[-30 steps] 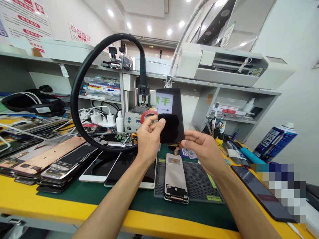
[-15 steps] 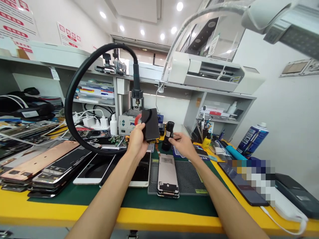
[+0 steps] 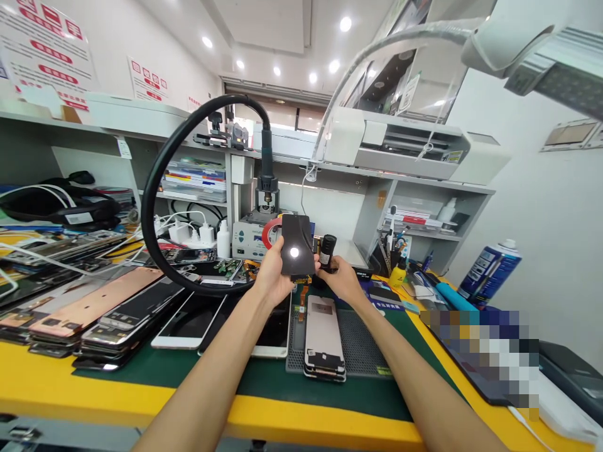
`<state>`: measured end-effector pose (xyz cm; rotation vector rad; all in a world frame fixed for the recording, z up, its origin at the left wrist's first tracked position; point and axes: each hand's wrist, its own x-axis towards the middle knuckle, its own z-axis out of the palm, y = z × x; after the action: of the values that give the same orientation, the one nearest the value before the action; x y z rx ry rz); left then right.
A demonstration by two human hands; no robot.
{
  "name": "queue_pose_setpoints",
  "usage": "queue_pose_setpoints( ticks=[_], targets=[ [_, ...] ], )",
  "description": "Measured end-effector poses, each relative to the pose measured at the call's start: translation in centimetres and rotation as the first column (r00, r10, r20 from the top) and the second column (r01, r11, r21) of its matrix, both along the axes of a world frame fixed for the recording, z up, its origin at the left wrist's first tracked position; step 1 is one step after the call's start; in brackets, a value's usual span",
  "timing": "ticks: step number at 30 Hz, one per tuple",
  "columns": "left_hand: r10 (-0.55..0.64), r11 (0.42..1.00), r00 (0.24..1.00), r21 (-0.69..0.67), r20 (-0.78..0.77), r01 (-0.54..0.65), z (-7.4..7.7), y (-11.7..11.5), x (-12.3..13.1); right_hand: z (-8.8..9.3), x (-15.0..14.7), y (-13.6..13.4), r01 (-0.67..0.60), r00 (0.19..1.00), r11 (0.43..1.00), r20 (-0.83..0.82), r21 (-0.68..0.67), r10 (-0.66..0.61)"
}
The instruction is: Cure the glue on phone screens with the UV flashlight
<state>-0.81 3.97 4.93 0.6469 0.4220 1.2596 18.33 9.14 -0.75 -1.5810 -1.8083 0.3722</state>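
Presently, my left hand point(image 3: 274, 271) is closed around a dark screen panel point(image 3: 294, 235), with the thumb at its left side and most of the fingers behind it, where I cannot see them well. This panel is in the air, tilted up towards me, above the middle of the bench point(image 3: 160, 392), and one round bright spot shines on its face. From its lower edge hangs an orange ribbon cable point(image 3: 302, 301); whether its end touches something, I cannot tell. My right hand point(image 3: 343, 277) is pinching a short black cylinder point(image 3: 328, 246) between thumb and fingers, just beside the right edge of the panel. Below my hands, nearer to the front edge of the bench, a pale-backed phone part point(image 3: 325, 329) lies on a grey perforated mat point(image 3: 367, 342), and this mat lies on a green mat point(image 3: 367, 392). To the left of it, a white-framed screen point(image 3: 188, 321) lies flat, and towards the left end of the bench there are piles of phone parts, with a copper-coloured plate point(image 3: 98, 302) on one of them. A thick black hose point(image 3: 149, 201) makes a large loop over this side. Near the right edge of the bench stands a blue spray can point(image 3: 490, 273), and a small yellow bottle point(image 3: 398, 275) is between it and my right hand.
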Motion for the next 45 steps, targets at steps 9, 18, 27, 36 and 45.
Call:
queue_pose_setpoints(
  ticks=[9, 18, 27, 36, 45],
  targets=[
    [-0.076, 0.989, 0.996, 0.129, 0.04, 0.07, 0.8, -0.9, -0.1, 0.0, 0.3, -0.7, 0.019, 0.995, 0.993, -0.104, 0.116, -0.007],
    [-0.037, 0.982, 0.998, 0.189, 0.047, 0.027, 0.1, -0.2, -0.2, 5.3, 1.2, -5.8, 0.232, 0.833, 0.844, -0.547, 0.483, 0.084],
    [-0.043, 0.981, 0.998, 0.193, 0.038, 0.035, -1.1, 0.7, 0.0, 6.4, -1.9, -10.2, 0.179, 0.782, 0.729, -0.546, 0.66, 0.302],
    [0.007, 0.985, 0.999, 0.175, 0.04, -0.014, -0.7, -0.1, 1.1, 4.8, -2.5, -11.1, 0.042, 0.91, 0.626, -0.288, 0.778, 0.297],
    [-0.082, 0.962, 0.993, 0.267, 0.08, 0.058, -1.0, -0.1, 0.5, 5.2, -3.6, -11.1, 0.105, 0.872, 0.345, -0.253, 0.933, 0.419]
  ],
)
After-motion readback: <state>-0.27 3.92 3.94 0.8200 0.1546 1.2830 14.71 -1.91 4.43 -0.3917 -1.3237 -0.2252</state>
